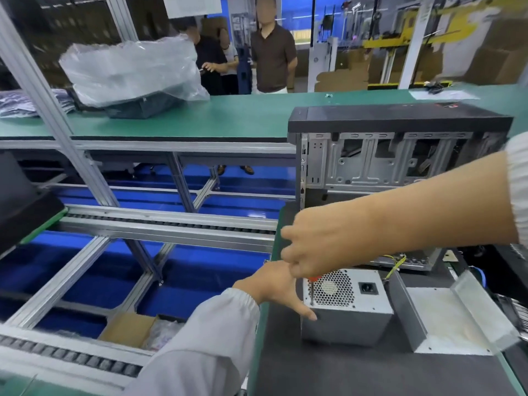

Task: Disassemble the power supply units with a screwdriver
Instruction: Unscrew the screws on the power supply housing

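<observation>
Left sleeve (200,338): white cloth, gathered at the wrist, is seen rising from the lower edge toward the power supply unit (347,307).
Left hand (275,284): laid against the left side of the power supply unit, thumb stretched down along its near left corner; the other fingers are hidden, so the grip cannot be told.
Right hand (311,247): brought in from the right with the forearm bare, held just above the unit's left end; its fingers are curled tight round the screwdriver (312,290).
Screwdriver: held upright, red handle showing under the fist, the shaft set down on the unit's top face near its left edge.
Power supply unit: grey metal box stood on the dark mat (328,367), honeycomb fan grille and black socket turned upward.
Computer case (394,155): placed behind the unit, open side shown, black panel on top.
Metal cover (445,318): lain just right of the unit.
Plastic bag (131,70): set far behind the unit on the green bench (228,115).
</observation>
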`<action>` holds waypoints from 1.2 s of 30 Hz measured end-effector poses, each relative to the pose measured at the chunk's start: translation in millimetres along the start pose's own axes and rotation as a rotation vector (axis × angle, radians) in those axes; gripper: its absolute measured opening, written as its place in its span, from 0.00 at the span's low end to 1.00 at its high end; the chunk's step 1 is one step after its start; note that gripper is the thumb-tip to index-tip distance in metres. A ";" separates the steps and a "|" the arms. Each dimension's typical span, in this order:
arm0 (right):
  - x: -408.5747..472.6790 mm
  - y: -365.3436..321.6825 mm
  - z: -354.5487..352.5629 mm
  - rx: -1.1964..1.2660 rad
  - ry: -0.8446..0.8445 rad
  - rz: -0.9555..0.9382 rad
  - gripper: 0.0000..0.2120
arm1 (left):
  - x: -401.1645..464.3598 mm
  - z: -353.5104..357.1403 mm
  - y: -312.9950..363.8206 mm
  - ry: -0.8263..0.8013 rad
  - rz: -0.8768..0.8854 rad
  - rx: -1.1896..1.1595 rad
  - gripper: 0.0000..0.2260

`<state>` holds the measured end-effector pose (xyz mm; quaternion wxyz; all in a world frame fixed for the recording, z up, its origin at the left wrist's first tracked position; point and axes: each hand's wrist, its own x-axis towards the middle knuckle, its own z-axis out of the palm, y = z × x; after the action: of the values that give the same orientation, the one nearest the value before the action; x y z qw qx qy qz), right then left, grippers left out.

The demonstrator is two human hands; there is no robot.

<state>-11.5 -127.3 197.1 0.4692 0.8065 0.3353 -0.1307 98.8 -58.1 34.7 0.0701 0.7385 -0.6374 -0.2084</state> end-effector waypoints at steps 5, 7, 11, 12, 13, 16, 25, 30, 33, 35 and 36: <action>-11.7 0.1 3.9 0.375 -0.023 0.292 0.22 | -16.9 -5.7 9.4 0.151 0.174 -0.384 0.25; -7.9 -4.6 6.9 0.469 0.053 0.382 0.20 | -26.0 -8.1 13.6 0.197 0.207 -0.675 0.15; -6.9 -7.8 10.2 0.653 0.128 0.722 0.18 | -30.7 -3.9 21.4 0.311 0.233 -0.866 0.06; -10.8 -7.5 9.5 0.648 0.104 0.860 0.23 | -28.0 -0.8 21.0 0.347 0.232 -0.855 0.06; -14.9 -8.2 8.1 0.612 0.058 0.957 0.27 | -25.2 1.6 20.3 0.372 0.230 -0.858 0.05; -18.1 -11.7 10.5 0.562 0.007 1.013 0.29 | -20.0 3.2 20.1 0.436 0.216 -0.841 0.04; -37.6 8.2 10.0 1.048 0.094 0.491 0.13 | -25.1 -17.5 22.9 0.339 0.256 -1.072 0.08; -36.5 0.9 13.1 0.741 0.142 0.841 0.25 | -22.3 -14.2 24.6 0.371 0.263 -1.036 0.07; -22.5 -10.6 11.6 0.515 0.185 0.849 0.24 | -23.7 -16.7 27.5 0.388 0.241 -1.036 0.04; -25.4 -8.9 11.4 0.611 0.206 0.778 0.18 | -22.9 -18.5 30.8 0.369 0.239 -1.059 0.03; -30.9 -5.8 12.0 0.780 0.198 0.713 0.13 | -21.3 -18.0 30.8 0.361 0.235 -1.070 0.04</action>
<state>-37.0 -148.4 203.2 0.1161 0.9932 0.0100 -0.0014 75.7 -45.8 67.0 0.5644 0.5483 -0.4989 -0.3633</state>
